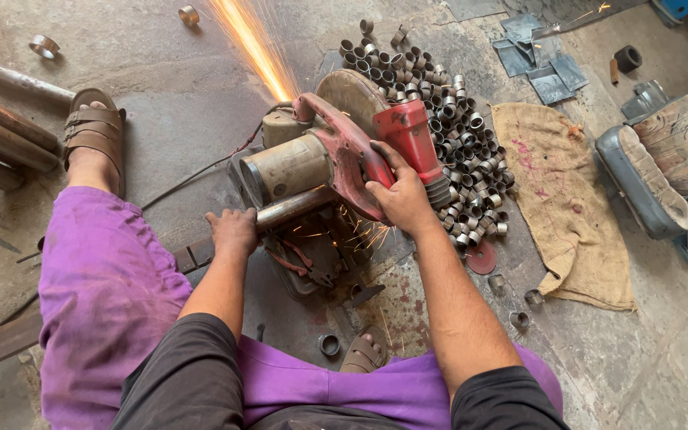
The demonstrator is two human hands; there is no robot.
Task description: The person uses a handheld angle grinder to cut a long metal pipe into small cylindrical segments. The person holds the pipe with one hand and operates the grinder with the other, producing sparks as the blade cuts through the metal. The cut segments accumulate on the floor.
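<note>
Right at the middle of the floor (185, 103) sits a red cutting saw (336, 151) with a round blade cover. The right hand (400, 199) has its grip closed around the saw's red handle (412, 139), with the fingers wrapped over the top. The left hand (232, 231) has its grip closed on a metal pipe (296, 207) that runs under the saw from the 9 o'clock side. Small sparks (364, 235) fly just below the right hand, and a long bright stream of sparks (252, 44) shoots away toward 12 o'clock.

Just beside the saw, at 2 o'clock, lies a big heap of short cut metal rings (447, 135). A few more rings (511, 299) lie alone at 4 o'clock, and two others (45, 46) lie far off at 11 o'clock. A small red disc (481, 256) lies flat near the heap's lower edge.

At 3 o'clock a brown sack cloth (563, 207) is spread on the floor. Past it, at the right edge, is a worn grey seat (654, 171). At 1 o'clock lie some flat grey metal sheets (539, 60).

The person wears purple trousers (105, 295) and brown sandals (93, 131), one foot at 10 o'clock and one toe showing at 6 o'clock. Thick rusty bars (1, 131) lie at the left edge, at 9 o'clock
</note>
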